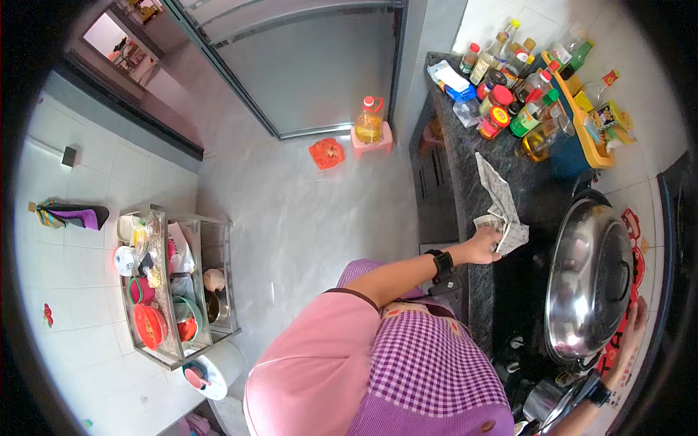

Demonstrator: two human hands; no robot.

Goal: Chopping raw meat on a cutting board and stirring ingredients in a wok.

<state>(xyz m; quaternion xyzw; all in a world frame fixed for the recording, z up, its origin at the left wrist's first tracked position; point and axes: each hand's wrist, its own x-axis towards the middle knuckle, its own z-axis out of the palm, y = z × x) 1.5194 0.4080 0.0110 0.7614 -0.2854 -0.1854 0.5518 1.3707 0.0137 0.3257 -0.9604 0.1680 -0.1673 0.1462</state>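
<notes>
My left hand [482,245], with a black watch on the wrist, grips a crumpled pale grey patterned cloth [499,188] over the dark stone counter's front part. The cloth's upper end spreads along the counter. My right hand [635,324] reaches along the tiled wall, past a large steel pan with a domed lid [589,278]. Its fingers point upward near red wall stickers [621,340]; whether they touch the wall or hold anything is unclear. The lidded pan stands on the black stove [512,294], with its lid handle facing the wall. A black band circles my right wrist.
Sauce bottles and jars [496,120] crowd the counter's far end beside a blue and yellow storage bin [581,120]. A steel pot [542,400] sits near my right forearm. Behind me are a metal shelf rack [218,220] and an oil jug [369,122] on a pink stool [380,143].
</notes>
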